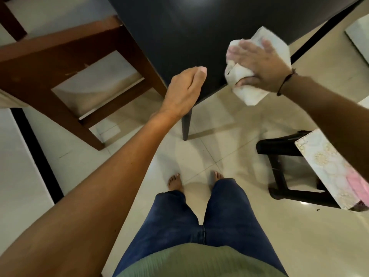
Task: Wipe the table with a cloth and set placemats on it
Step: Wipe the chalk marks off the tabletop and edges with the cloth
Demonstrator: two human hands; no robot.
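R hand [265, 66] pressing cloth [257, 66] on table [179, 27] near corner, L hand [184, 90] free.

Cloth: white, crumpled, under R palm at table's near-R edge, part hanging off past the edge; approx 3 o'clock from L hand, apart from it. R fingers spread flat over cloth, thumb tucked at its lower side. L hand loosely curled, holds nothing, hovering at the corner edge. Both arms stretched fwd. Placemats [331, 172] stacked on stool [279, 156], 5 o'clock from cloth.

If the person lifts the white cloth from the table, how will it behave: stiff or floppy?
Probably floppy: the white cloth is crumpled under the right hand and droops past the table edge. Likely light, so it should hang limp.
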